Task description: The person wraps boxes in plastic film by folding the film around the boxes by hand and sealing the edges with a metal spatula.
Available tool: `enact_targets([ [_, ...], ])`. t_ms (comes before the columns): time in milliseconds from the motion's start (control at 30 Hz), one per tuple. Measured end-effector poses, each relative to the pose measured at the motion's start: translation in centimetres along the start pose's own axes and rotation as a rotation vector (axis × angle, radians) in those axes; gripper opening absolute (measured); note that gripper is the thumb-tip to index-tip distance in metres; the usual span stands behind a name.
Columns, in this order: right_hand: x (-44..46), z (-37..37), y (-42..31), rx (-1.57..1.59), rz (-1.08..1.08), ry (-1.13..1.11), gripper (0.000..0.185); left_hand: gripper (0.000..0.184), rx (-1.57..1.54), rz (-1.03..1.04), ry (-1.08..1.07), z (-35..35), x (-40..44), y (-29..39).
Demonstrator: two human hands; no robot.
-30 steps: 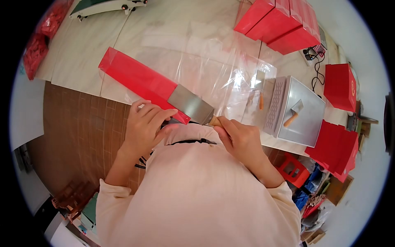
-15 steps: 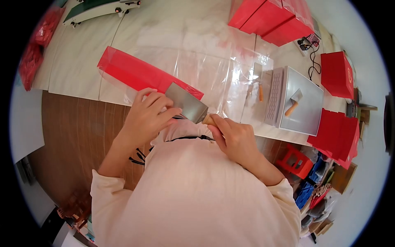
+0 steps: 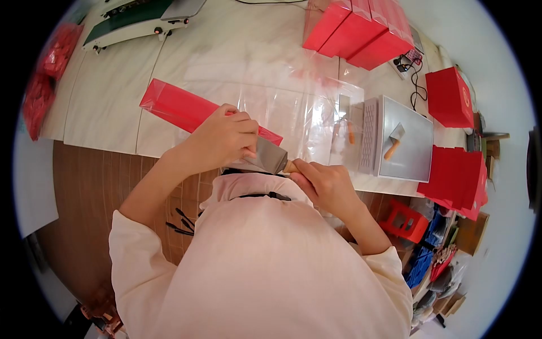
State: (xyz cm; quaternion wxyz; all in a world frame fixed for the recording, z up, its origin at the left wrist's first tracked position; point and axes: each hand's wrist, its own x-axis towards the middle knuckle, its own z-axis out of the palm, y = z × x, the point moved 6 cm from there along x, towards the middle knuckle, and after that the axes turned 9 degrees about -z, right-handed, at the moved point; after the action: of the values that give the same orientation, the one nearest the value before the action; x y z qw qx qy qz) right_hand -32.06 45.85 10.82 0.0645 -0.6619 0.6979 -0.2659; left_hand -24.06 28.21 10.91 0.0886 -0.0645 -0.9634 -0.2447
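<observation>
A long red box (image 3: 183, 107) in clear film lies slanted near the table's front edge. My left hand (image 3: 228, 138) is over its near end, fingers curled together at the film and the blade; what they pinch is too small to make out. My right hand (image 3: 324, 183) is closed round the wooden handle of a wide metal scraper (image 3: 272, 155), whose blade lies along the box's front side, partly under my left hand. Clear plastic film (image 3: 288, 113) is spread behind and right of the box.
Right of the film, a metal-topped device (image 3: 407, 141) bears a small scraper (image 3: 394, 141). Wrapped red boxes (image 3: 361, 31) stand at the back right, a red box (image 3: 449, 99) and red sheets (image 3: 451, 175) further right. A green-belted machine (image 3: 135, 22) is at the back left.
My left hand has moved up and right over the box's near end, its fingers closing. The scraper blade has shifted from on top of the box to its front side. The view has shifted slightly.
</observation>
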Motion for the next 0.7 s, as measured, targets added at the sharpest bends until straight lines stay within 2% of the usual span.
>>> enact_targets([
  [67,0.0,-0.1,-0.3,0.021,0.010,0.017,0.014,0.017,-0.135,-0.094,-0.163,0.1,0.3,-0.7],
  [100,0.1,-0.3,-0.2,0.036,0.009,0.028,0.015,0.017,-0.134,-0.076,-0.164,-0.1,0.6,-0.7],
  [167,-0.3,-0.8,0.0,0.027,0.023,0.034,0.015,0.016,-0.232,-0.169,-0.192,-0.1,1.3,-1.5],
  [233,-1.5,-2.3,0.4,0.005,0.032,0.028,0.015,0.016,-0.285,-0.141,-0.206,0.2,1.9,-1.7],
  [300,-3.6,-2.8,1.5,0.050,0.199,-0.113,0.017,0.014,-0.350,-0.226,-0.240,0.5,2.1,-2.1],
  [333,-4.6,-3.6,1.6,0.094,0.214,-0.053,0.017,0.013,-0.368,-0.287,-0.293,0.7,2.2,-2.3],
  [367,-5.2,-4.3,1.4,0.091,0.209,-0.060,0.017,0.013,-0.372,-0.291,-0.285,0.9,2.4,-2.5],
  [433,-6.5,-5.7,1.6,0.205,0.388,-0.009,0.018,0.012,-0.398,-0.247,-0.265,1.4,2.5,-3.0],
  [533,-6.7,-5.5,1.2,0.286,0.452,-0.056,0.020,0.014,-0.466,-0.225,-0.265,1.5,2.6,-3.3],
  [700,-3.2,-1.5,-0.4,0.307,0.157,-0.029,0.018,0.018,-0.475,-0.222,-0.250,1.6,2.7,-3.4],
])
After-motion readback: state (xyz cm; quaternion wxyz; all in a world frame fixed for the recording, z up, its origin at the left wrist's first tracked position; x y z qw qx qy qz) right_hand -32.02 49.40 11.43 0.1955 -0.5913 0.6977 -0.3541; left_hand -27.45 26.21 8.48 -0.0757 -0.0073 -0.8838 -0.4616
